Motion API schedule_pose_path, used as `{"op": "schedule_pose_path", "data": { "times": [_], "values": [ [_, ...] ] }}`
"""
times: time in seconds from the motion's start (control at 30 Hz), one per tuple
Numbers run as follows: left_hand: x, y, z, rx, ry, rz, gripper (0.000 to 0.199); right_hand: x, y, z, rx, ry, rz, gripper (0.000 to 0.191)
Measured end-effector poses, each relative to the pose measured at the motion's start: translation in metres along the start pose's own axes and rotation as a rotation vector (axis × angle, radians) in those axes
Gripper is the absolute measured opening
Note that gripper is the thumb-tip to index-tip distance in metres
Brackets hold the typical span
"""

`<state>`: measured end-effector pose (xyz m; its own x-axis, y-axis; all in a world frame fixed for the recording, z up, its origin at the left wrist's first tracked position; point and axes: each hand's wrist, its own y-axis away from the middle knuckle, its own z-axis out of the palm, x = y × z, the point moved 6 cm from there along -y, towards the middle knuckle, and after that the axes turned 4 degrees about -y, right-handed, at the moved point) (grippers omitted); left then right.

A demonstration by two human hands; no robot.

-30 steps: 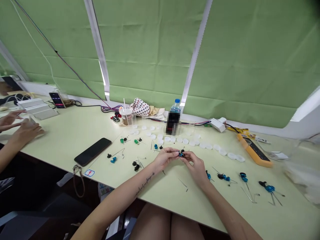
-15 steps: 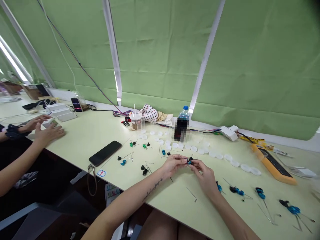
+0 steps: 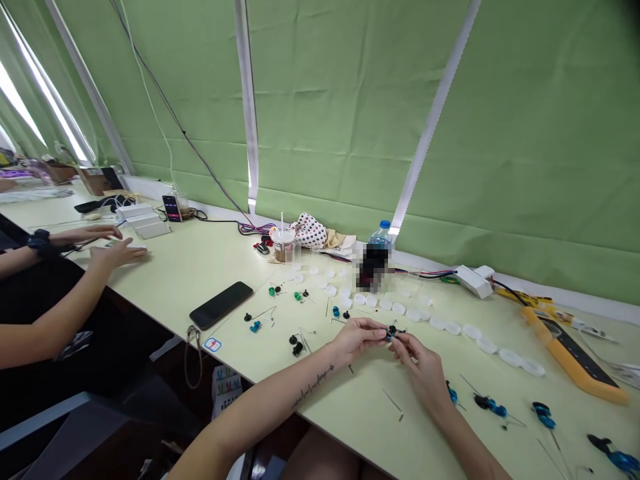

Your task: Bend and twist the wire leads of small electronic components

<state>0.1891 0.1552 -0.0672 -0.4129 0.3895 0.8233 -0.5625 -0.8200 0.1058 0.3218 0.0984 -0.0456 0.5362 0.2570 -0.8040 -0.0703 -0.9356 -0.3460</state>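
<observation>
Both hands meet over the table, fingertips pinching one small blue-and-black part [image 3: 391, 332] between them. My left hand [image 3: 359, 341] grips it from the left side, thumb and index finger pressed together. From the right, my right hand [image 3: 421, 365] holds the same piece with closed fingers, which hide much of it. A thin bent metal rod [image 3: 393, 405] lies on the table in front of my hands. Behind my left hand sit a small blue piece [image 3: 336, 312] and a black disc-like piece [image 3: 347, 315]. More blue-and-black parts with rods [image 3: 493, 405] lie beyond my right forearm.
Clear round lids or cups [image 3: 453, 328] run in a line behind my hands. A black phone [image 3: 221, 305] lies left, an orange power strip [image 3: 575, 357] right. A drink cup [image 3: 284, 247] and a bottle [image 3: 382, 232] stand at the back. Another person's hands [image 3: 120, 253] are at far left.
The view has shifted slightly left, so everything sits further right in the picture. My hands keep their pinch on the small part. The other person's hands have moved a little.
</observation>
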Motion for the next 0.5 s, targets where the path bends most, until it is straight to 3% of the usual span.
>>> {"op": "schedule_pose_path", "data": {
  "times": [0.17, 0.37, 0.5],
  "values": [
    [0.001, 0.002, 0.002, -0.002, 0.001, -0.004, 0.031, 0.001, 0.000, 0.000, -0.034, 0.021, 0.007, 0.038],
    [0.004, 0.002, 0.002, 0.021, -0.011, 0.005, 0.029, -0.008, -0.001, -0.004, 0.070, 0.035, -0.107, 0.041],
    [0.003, 0.002, 0.002, 0.031, -0.010, -0.006, 0.031, -0.008, -0.001, -0.003, 0.074, 0.041, -0.117, 0.034]
  ]
}}
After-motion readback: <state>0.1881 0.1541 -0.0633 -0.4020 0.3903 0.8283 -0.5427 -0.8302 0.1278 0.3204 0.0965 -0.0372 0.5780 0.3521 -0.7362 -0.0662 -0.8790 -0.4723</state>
